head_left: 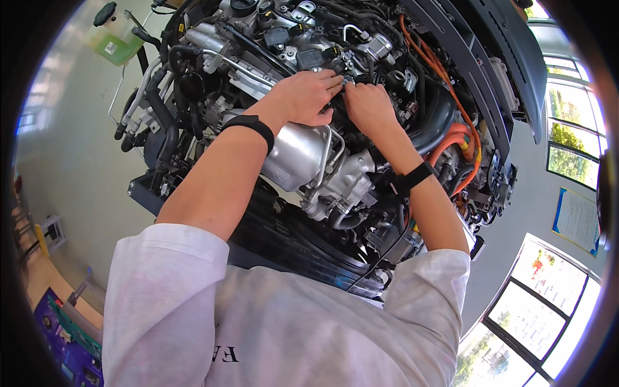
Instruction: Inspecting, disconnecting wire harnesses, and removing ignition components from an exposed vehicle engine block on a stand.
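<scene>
Both my hands are over the middle of an exposed car engine point(284, 158). My left hand point(302, 98) reaches across its top, with the fingers stretched toward a small metal fitting point(349, 81) and the thumb apart from them. Close beside it, my right hand point(371, 108) is closed, its fingertips down among the parts by that fitting. Whatever the right fingers hold is hidden. Below the left hand lies a silver metal heat shield point(298, 159). Black electrical connectors point(307, 59) sit just beyond my fingers. Each wrist wears a black band.
Orange cables point(474, 155) and a thick black hose point(433, 122) run along the right. A dark frame beam point(464, 58) rises at the far right. At the upper left hangs a translucent reservoir point(116, 44) with green fluid. Black hoses point(161, 109) crowd the left side.
</scene>
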The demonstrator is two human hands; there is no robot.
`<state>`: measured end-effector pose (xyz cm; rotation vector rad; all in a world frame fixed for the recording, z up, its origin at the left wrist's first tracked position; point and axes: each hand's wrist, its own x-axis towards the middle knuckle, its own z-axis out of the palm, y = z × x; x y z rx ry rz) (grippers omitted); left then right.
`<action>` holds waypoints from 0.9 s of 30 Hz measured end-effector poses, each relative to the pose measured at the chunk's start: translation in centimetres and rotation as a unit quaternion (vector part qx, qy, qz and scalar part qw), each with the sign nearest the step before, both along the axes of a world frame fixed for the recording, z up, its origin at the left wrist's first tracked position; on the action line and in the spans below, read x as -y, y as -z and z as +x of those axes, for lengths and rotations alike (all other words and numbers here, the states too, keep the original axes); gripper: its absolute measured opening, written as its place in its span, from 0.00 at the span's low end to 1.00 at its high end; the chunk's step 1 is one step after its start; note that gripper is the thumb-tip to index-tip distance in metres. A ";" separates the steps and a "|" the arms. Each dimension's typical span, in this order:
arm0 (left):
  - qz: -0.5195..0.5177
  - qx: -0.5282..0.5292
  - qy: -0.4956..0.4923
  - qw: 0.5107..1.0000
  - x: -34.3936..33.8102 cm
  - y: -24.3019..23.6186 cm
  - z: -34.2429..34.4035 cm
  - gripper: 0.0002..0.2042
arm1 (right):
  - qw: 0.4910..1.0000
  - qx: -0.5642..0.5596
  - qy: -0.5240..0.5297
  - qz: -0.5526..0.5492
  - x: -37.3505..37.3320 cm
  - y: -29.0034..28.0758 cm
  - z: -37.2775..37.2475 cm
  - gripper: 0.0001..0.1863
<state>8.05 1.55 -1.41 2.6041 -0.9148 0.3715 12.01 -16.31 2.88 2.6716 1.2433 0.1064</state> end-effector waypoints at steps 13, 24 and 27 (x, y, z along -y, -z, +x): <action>0.004 -0.008 0.000 1.000 0.0 0.1 -0.1 0.26 | 0.996 -0.042 0.064 -0.036 -0.9 -0.8 -0.1 0.08; -0.004 -0.004 -0.003 1.000 0.0 0.1 -0.1 0.26 | 0.996 -0.023 0.069 -0.042 -1.1 -0.8 -0.5 0.06; -0.006 -0.003 0.000 1.000 -0.1 0.1 -0.1 0.26 | 0.996 -0.028 0.074 -0.048 -1.0 -1.1 -0.8 0.06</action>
